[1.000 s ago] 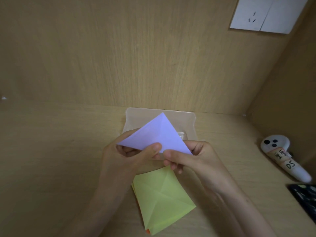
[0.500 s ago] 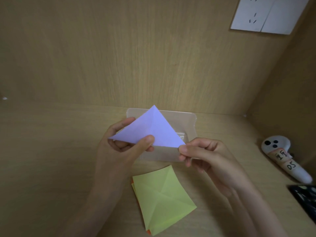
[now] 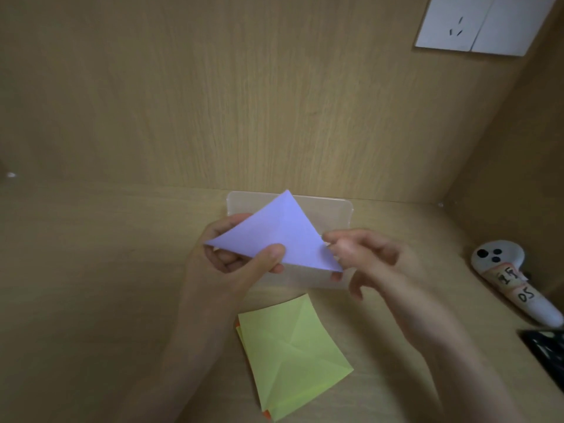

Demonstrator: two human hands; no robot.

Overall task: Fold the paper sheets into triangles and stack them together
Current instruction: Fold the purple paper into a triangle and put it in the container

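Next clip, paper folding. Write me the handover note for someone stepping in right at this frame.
Left hand: pinches the purple triangle, held up in front of the clear box.
Right hand: fingers curled at the triangle's right corner; the blur hides whether it grips.
Done: the purple sheet is folded into a triangle.
Left: set it down, then fold the yellow-green sheet and the orange sheet under it, both flat on the desk, and stack all the triangles.

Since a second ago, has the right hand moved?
Yes. The right hand slid right, from the middle of the clear box towards its right end, now at the right corner of the purple triangle.
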